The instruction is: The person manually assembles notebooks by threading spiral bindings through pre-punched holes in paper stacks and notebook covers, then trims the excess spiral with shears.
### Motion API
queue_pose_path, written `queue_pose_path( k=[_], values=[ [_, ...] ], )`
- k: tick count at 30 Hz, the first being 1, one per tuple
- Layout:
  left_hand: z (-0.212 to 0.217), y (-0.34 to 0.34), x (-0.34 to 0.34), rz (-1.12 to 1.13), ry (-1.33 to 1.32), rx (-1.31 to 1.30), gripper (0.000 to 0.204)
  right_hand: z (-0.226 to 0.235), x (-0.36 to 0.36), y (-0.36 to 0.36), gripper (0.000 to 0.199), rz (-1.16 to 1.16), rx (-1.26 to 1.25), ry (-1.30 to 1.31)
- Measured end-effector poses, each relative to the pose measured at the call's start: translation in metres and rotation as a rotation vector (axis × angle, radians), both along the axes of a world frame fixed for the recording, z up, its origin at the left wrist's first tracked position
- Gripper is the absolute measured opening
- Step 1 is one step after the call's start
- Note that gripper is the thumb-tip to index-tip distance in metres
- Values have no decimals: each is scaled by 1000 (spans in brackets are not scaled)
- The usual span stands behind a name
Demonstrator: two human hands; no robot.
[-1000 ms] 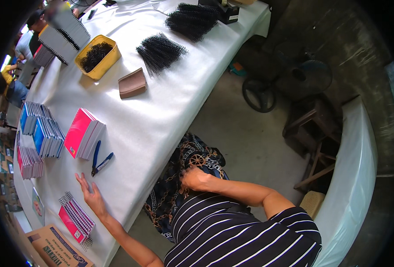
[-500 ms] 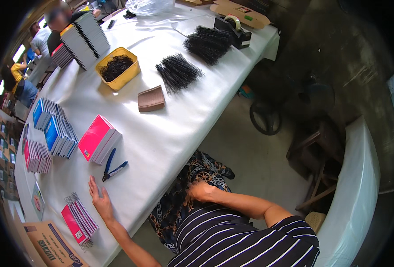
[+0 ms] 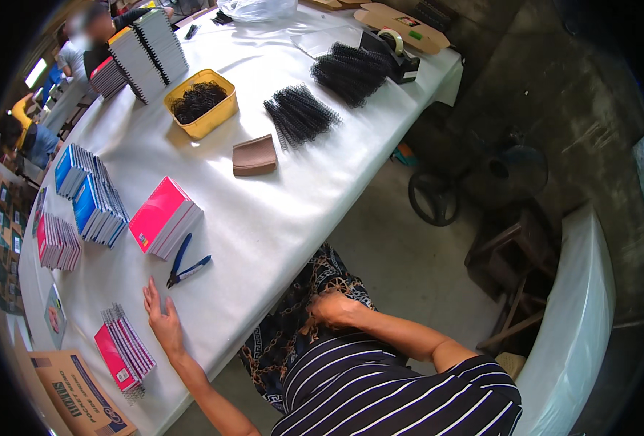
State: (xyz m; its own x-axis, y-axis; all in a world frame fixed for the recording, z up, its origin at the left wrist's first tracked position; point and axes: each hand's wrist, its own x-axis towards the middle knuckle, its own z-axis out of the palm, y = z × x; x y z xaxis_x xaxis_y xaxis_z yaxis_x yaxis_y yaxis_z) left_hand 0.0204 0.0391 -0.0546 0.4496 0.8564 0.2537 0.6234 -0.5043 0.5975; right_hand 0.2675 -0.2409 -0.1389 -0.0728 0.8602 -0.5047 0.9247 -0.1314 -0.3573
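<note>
As the view shifts, left hand [image 3: 165,328] stays spread on tabletop [image 3: 238,232], so blue pliers [image 3: 174,277] are untouched just beyond, in from near edge; right hand [image 3: 334,309] against patterned cloth [image 3: 342,275], grip hidden.

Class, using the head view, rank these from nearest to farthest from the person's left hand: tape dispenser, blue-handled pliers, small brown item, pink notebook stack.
1. Blue-handled pliers: just past the fingertips, slightly right.
2. Pink notebook stack: beyond the pliers.
3. Small brown item: farther up, right.
4. Tape dispenser: far right corner.
</note>
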Motion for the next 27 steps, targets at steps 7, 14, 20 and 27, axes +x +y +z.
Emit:
queue_pose_path(
  k=[7,14,20,27],
  values=[
    [1,0,2,3,-2,-5,57,17,9,-2,34,-48,-42,67],
    [1,-2,-3,1,25,41,58,-17,110,-76,34,-721,385,499],
    [-1,3,-3,-47,-20,62,57,-211,170,-237,41,-1798,342,89],
    [-8,16,-8,-85,74,116,54,-305,108,-259,53,-1788,-101,331]
  ],
)
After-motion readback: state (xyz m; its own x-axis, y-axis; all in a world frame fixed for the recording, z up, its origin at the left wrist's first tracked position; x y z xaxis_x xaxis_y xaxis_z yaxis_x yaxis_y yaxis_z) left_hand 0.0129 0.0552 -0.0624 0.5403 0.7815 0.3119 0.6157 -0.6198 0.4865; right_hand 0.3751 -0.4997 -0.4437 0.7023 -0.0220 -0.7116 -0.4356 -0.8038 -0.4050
